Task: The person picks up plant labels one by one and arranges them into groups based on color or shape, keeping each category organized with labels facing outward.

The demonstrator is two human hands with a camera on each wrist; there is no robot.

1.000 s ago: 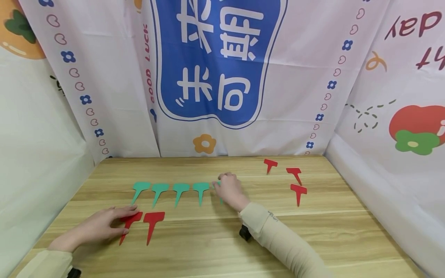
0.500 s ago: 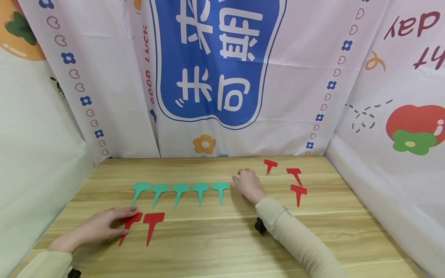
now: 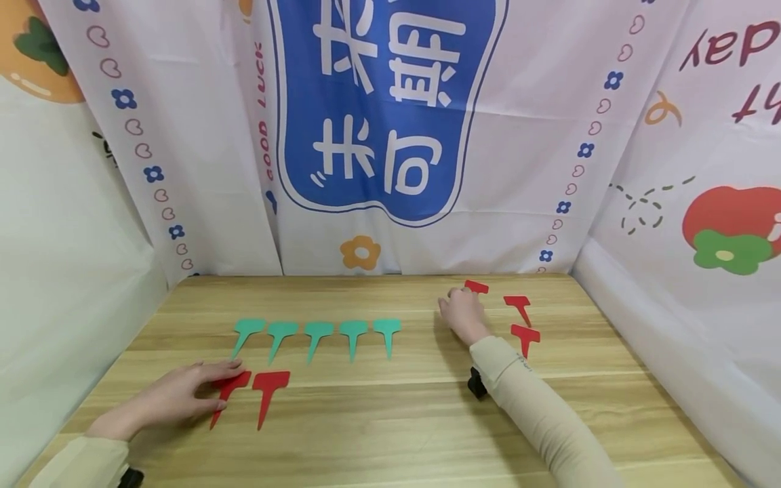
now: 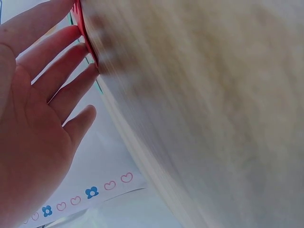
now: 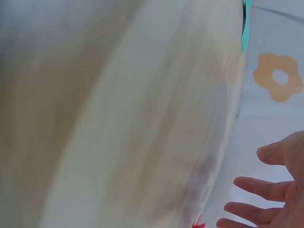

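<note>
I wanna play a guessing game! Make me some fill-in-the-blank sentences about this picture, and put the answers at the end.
1. The long row has ____ green pieces.
2. The left hand touches a ____ piece.
3. On the right side of the table, near the right hand, there are ____ red pieces.
4. The big sign on the back cloth is ____ with white writing.

Missing words: five; red; three; blue.

In front of the green T-pieces (image 3: pixel 318 329), the middle of the desk (image 3: pixel 378 420) offers free passage; the right sleeve (image 3: pixel 543 413) closes its right side, two red T-pieces (image 3: pixel 269 385) its left.
</note>
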